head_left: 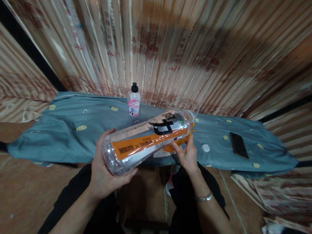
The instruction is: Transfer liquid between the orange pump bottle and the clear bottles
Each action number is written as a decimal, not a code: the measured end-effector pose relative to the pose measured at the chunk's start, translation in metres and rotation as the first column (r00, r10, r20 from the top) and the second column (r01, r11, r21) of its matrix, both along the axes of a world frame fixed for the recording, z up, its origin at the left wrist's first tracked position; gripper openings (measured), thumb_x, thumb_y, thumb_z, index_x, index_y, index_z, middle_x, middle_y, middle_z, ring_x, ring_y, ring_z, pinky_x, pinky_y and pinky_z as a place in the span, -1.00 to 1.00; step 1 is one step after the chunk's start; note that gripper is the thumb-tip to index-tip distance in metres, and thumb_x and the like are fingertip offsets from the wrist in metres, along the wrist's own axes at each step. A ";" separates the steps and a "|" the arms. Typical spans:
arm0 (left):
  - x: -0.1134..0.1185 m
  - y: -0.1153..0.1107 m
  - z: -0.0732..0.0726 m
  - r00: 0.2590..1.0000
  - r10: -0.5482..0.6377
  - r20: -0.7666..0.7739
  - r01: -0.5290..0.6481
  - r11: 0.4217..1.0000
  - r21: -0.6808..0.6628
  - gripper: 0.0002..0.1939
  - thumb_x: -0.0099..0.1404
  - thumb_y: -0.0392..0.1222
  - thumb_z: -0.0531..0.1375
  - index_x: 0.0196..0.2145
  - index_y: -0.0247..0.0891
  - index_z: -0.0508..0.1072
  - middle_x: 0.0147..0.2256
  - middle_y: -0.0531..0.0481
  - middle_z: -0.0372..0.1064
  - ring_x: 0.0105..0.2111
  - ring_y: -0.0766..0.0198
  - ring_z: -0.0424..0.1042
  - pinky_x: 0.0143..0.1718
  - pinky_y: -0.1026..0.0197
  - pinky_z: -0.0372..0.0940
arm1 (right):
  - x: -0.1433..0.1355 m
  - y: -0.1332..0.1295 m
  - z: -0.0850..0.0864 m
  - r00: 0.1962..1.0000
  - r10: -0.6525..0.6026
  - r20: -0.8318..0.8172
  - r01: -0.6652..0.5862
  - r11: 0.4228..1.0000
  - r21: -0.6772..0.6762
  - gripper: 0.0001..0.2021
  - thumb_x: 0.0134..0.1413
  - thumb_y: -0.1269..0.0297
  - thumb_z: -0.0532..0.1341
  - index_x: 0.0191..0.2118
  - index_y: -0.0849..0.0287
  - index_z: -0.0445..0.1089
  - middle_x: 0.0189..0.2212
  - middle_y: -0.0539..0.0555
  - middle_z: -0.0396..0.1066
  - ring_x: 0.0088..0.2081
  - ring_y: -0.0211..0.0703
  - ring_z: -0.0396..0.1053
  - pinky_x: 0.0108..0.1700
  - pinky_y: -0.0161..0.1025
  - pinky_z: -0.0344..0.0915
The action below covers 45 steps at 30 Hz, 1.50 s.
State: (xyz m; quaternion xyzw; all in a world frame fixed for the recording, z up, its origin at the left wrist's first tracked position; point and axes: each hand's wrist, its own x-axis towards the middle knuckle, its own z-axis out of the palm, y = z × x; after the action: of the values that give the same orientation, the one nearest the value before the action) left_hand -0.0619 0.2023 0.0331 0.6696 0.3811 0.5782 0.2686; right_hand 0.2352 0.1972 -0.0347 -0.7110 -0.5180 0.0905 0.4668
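My left hand (103,170) is wrapped round the base of a large clear plastic bottle (146,139) with an orange and silver label. The bottle is tilted, its uncapped neck pointing up and to the right over the table. Below its neck end is an orange see-through object (175,146), mostly hidden behind the bottle, so its kind is unclear. My right hand (187,151) grips this orange object at its right side, thumb and fingers curled. Something white with a wavy edge (164,154) shows beneath it. A small white cap-like disc (205,148) lies just right of my right hand.
A small clear bottle with a black top and pink label (134,100) stands at the back of the table. A black phone (238,145) lies to the right. The blue-green patterned cloth (66,133) covers the table, with a pleated curtain (159,51) behind.
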 end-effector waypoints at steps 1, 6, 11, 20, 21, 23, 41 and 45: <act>0.000 0.000 0.000 1.000 -0.002 0.002 0.002 1.000 -0.002 -0.06 0.01 -0.08 0.53 0.33 -0.13 0.34 0.04 -0.22 0.57 -0.02 -0.13 0.66 0.01 -0.13 0.62 | 0.000 0.000 0.000 1.000 0.003 -0.004 -0.003 1.000 -0.002 -0.11 0.10 -0.29 0.34 0.36 0.22 0.23 0.08 0.34 0.60 0.03 0.32 0.62 0.06 0.21 0.54; 0.002 -0.001 -0.002 1.000 0.015 0.001 -0.015 1.000 0.004 -0.07 0.02 -0.07 0.52 0.32 -0.12 0.34 0.06 -0.22 0.56 -0.01 -0.14 0.65 0.01 -0.13 0.61 | 0.000 0.000 0.000 1.000 0.016 -0.004 -0.016 1.000 0.015 -0.11 0.10 -0.29 0.34 0.36 0.23 0.22 0.09 0.36 0.59 0.03 0.32 0.62 0.06 0.20 0.54; 0.002 -0.001 -0.005 0.999 0.033 -0.006 -0.032 0.999 0.028 -0.07 0.04 -0.07 0.51 0.33 -0.11 0.32 0.04 -0.19 0.56 -0.04 -0.09 0.65 -0.01 -0.10 0.62 | 0.001 0.001 -0.001 1.000 0.006 0.011 -0.006 1.000 0.000 -0.12 0.10 -0.29 0.34 0.36 0.21 0.22 0.07 0.34 0.60 0.03 0.33 0.62 0.04 0.20 0.55; 0.000 -0.001 -0.005 0.999 0.049 -0.008 -0.049 0.998 0.031 -0.07 0.01 -0.02 0.53 0.30 -0.10 0.35 0.05 -0.19 0.55 -0.02 -0.10 0.65 0.00 -0.09 0.61 | 0.001 0.000 -0.002 1.000 0.011 0.017 -0.011 1.000 0.011 -0.13 0.11 -0.29 0.34 0.37 0.18 0.23 0.09 0.32 0.60 0.01 0.30 0.63 0.06 0.21 0.54; 0.000 -0.001 -0.005 0.999 0.045 -0.010 -0.045 0.999 0.026 -0.07 0.00 -0.03 0.54 0.30 -0.09 0.35 0.05 -0.19 0.55 -0.02 -0.10 0.65 0.00 -0.09 0.62 | 0.001 0.000 -0.002 1.000 0.008 0.018 -0.008 1.000 0.013 -0.13 0.11 -0.29 0.34 0.37 0.18 0.23 0.09 0.31 0.60 0.01 0.29 0.63 0.06 0.20 0.54; 0.001 -0.001 -0.005 0.999 0.039 -0.018 -0.038 0.999 0.017 -0.06 -0.02 -0.05 0.54 0.30 -0.09 0.34 0.05 -0.18 0.55 -0.02 -0.11 0.65 0.00 -0.10 0.61 | 0.001 0.000 -0.002 1.000 0.002 0.016 -0.003 1.000 0.014 -0.13 0.10 -0.29 0.35 0.36 0.18 0.23 0.08 0.31 0.60 0.00 0.30 0.63 0.05 0.19 0.54; 0.002 0.000 -0.005 0.999 0.043 0.008 -0.043 0.999 0.027 -0.06 -0.03 -0.03 0.55 0.30 -0.05 0.35 0.06 -0.15 0.53 -0.02 -0.08 0.63 -0.01 -0.08 0.62 | 0.000 0.000 -0.003 1.000 0.000 0.027 0.000 1.000 0.025 -0.15 0.13 -0.30 0.33 0.35 0.16 0.24 0.07 0.30 0.60 -0.01 0.28 0.63 0.05 0.19 0.54; 0.002 -0.001 -0.004 0.999 0.043 0.001 -0.043 0.998 0.035 -0.08 0.02 -0.02 0.52 0.31 -0.08 0.34 0.04 -0.16 0.54 -0.04 -0.06 0.64 -0.02 -0.06 0.63 | 0.001 0.001 -0.003 1.000 0.006 0.015 -0.006 1.000 0.016 -0.15 0.12 -0.28 0.34 0.35 0.18 0.24 0.07 0.32 0.60 -0.01 0.30 0.63 0.05 0.21 0.53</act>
State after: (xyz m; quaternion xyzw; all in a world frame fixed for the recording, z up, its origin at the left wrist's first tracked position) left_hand -0.0602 0.2014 0.0289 0.6657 0.3854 0.5905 0.2443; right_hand 0.2362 0.1979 -0.0377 -0.7064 -0.5243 0.0823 0.4684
